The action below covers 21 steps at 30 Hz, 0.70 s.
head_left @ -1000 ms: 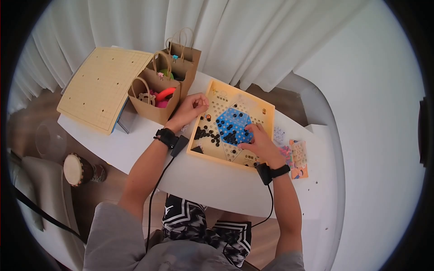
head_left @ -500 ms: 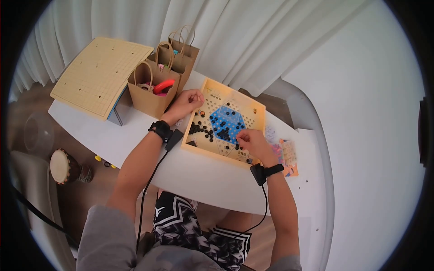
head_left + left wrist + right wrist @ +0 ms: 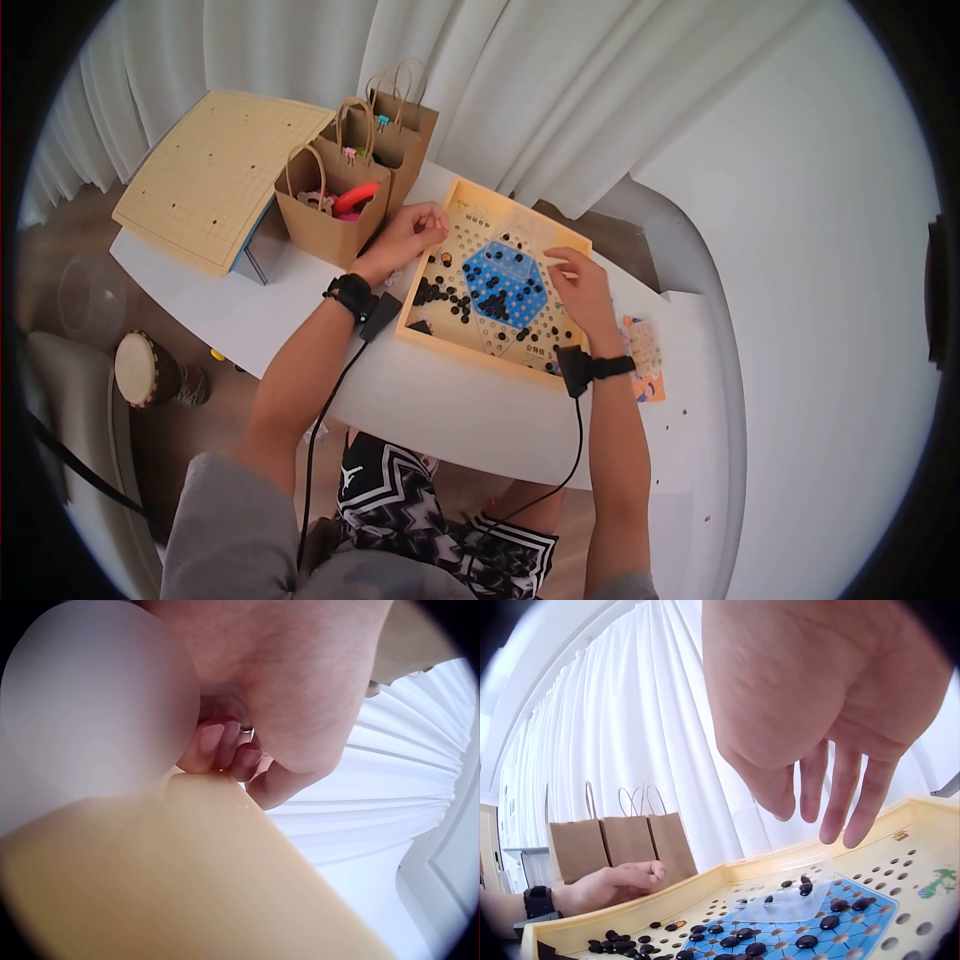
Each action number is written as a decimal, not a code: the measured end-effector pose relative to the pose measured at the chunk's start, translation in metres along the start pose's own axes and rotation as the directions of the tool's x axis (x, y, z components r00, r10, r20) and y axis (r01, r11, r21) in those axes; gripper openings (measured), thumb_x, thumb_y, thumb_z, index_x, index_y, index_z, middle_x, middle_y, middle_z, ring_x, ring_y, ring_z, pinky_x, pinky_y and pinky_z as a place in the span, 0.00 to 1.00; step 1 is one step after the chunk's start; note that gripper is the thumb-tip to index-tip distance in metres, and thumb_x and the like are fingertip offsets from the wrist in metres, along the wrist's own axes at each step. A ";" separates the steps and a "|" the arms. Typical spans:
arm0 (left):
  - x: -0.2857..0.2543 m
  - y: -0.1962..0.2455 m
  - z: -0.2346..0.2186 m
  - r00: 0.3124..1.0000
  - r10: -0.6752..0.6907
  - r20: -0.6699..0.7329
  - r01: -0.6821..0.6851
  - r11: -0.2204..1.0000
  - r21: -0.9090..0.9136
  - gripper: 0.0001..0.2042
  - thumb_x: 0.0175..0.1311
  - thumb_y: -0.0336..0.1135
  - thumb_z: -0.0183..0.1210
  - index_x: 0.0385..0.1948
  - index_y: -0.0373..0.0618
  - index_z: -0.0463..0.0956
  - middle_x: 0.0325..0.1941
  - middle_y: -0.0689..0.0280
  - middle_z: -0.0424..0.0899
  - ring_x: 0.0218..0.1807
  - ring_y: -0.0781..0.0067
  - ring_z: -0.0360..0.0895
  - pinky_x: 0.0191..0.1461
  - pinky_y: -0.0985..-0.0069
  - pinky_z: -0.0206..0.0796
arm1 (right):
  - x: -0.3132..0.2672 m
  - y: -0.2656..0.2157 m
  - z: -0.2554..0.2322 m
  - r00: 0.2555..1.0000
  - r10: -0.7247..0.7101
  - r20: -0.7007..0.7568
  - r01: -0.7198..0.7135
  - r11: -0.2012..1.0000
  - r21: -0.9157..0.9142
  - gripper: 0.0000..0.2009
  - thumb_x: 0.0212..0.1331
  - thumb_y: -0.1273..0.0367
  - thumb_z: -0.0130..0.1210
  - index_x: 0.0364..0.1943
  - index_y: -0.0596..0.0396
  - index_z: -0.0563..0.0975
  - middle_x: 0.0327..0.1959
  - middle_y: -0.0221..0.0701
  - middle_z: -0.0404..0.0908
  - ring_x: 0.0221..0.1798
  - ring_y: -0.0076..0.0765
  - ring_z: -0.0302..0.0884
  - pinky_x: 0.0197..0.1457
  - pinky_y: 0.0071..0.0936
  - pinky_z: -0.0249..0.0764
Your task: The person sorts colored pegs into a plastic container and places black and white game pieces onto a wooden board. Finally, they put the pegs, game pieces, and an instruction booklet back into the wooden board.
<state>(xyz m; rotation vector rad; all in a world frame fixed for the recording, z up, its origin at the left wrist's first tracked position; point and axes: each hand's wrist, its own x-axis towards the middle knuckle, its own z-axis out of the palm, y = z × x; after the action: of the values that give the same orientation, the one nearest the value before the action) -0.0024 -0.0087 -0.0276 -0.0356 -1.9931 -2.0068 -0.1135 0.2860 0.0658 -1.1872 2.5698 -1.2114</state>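
A shallow yellow board-game box (image 3: 480, 360) stands on the table, with a blue hexagon (image 3: 530, 300) in the middle of its holed board. Black, rounded game pieces (image 3: 432, 292) lie clustered at its left side and scattered over the hexagon. A clear plastic container (image 3: 799, 900) sits on the far part of the hexagon with a few black pieces in it. My right hand (image 3: 585, 295) hovers over the board's right side, fingers extended downward and holding nothing. At the box's left rim rests my left hand (image 3: 410, 238), its fingers loosely curled and empty.
Paper bags (image 3: 330, 215) with toys stand left of the box, beside a bent beige grid board (image 3: 215, 175). An orange printed packet (image 3: 648, 385) lies to the right. White curtains (image 3: 520, 100) hang behind the table; a drum (image 3: 140, 370) is on the floor.
My right hand has gone from low over the hexagon's right edge, fingertips together, to farther back and right, fingers spread apart. Several pieces near the front right now show. My left hand stays at the rim.
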 end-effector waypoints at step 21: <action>-0.001 0.006 0.002 0.999 -0.038 -0.025 0.038 0.999 -0.010 0.01 0.69 0.29 0.60 0.38 0.45 0.77 0.28 0.79 0.70 0.30 0.91 0.63 0.34 0.86 0.55 | -0.032 0.006 -0.002 0.924 0.051 0.380 0.011 0.987 -0.159 0.10 0.58 0.73 0.67 0.40 0.65 0.83 0.36 0.41 0.84 0.33 0.38 0.86 0.40 0.32 0.81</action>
<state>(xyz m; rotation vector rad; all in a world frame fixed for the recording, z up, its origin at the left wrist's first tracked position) -0.0002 -0.0060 -0.0217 0.0253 -1.9835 -2.0303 -0.0954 0.3112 0.0546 -1.2740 2.4033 -0.6911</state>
